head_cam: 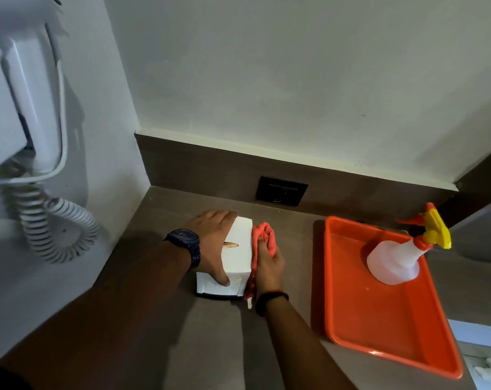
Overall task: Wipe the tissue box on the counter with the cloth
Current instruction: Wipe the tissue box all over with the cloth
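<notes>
A white tissue box (238, 257) stands on the brown counter (182, 333) near the corner, a small slot showing on its top. My left hand (213, 243) grips the box from its left side, fingers over the far end and thumb at the near end. My right hand (268, 266) presses a crumpled red cloth (262, 235) against the box's right side. A strip of the cloth hangs down by my right wrist. The box's left face is hidden by my left hand.
An orange tray (379, 319) lies to the right with a white spray bottle (399, 257), yellow and orange trigger, standing in it. A black socket plate (281, 191) sits in the backsplash. A wall-mounted hair dryer (22, 122) with a coiled cord hangs at left.
</notes>
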{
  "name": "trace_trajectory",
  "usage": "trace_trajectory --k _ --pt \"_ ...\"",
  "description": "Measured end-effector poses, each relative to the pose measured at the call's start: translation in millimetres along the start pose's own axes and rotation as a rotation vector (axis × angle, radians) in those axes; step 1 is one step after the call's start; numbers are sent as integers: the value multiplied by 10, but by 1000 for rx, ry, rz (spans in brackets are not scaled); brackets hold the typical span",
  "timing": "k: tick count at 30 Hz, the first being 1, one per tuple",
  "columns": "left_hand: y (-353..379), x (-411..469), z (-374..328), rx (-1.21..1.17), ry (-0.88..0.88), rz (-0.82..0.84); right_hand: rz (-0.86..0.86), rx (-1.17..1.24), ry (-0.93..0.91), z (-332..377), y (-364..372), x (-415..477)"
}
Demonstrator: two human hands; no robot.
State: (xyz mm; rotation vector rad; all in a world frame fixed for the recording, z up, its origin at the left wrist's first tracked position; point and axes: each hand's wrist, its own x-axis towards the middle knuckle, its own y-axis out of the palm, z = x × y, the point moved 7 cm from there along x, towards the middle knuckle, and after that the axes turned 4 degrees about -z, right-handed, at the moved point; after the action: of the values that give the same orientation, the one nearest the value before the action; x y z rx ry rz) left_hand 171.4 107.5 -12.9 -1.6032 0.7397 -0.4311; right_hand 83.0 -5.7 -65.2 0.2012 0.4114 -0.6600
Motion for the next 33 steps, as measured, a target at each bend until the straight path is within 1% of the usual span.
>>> trace_trajectory --k 3,5,6,7,9,11,12,14,15,16,17,21,24,27,31,33 --pt "-9 -16 16 -19 2 5 12 0 103 -162 -110 -191" --pt "-17 -67 51 -73 0 12 -20 53 140 -100 -162 -299" --pt "-18 -99 81 -124 -10 16 -34 74 101 10 -161 -334" --pt "-21 -142 120 -193 -30 14 -41 84 22 160 -139 -358" --pt "-36 -224 212 -327 -77 -17 -37 11 -226 509 -48 -406" --pt "-58 -289 281 -406 -94 -58 6 -226 -527 818 126 -467" --pt "-62 -310 293 -438 -92 -70 69 -410 -642 876 256 -480" --pt "-57 -342 298 -507 -106 -83 219 -869 -781 765 509 -443" --pt "-54 -357 297 -534 -117 -90 244 -1056 -834 679 578 -417" --pt "-48 -360 286 -552 -120 -94 241 -1160 -869 621 608 -411" --pt "-41 -364 266 -566 -114 -98 228 -1193 -880 594 610 -416" --pt "-27 -362 212 -591 -101 -87 183 -1160 -931 581 562 -488" --pt "-57 -350 209 -552 -93 -92 222 -1170 -957 571 475 -512" --pt "-76 -314 200 -519 -81 -70 252 -1197 -892 563 381 -399" --pt "-65 -289 205 -473 -126 -89 189 -1176 -783 647 455 -237" --pt "-58 -294 203 -474 -139 -105 166 -1158 -774 692 543 -230"
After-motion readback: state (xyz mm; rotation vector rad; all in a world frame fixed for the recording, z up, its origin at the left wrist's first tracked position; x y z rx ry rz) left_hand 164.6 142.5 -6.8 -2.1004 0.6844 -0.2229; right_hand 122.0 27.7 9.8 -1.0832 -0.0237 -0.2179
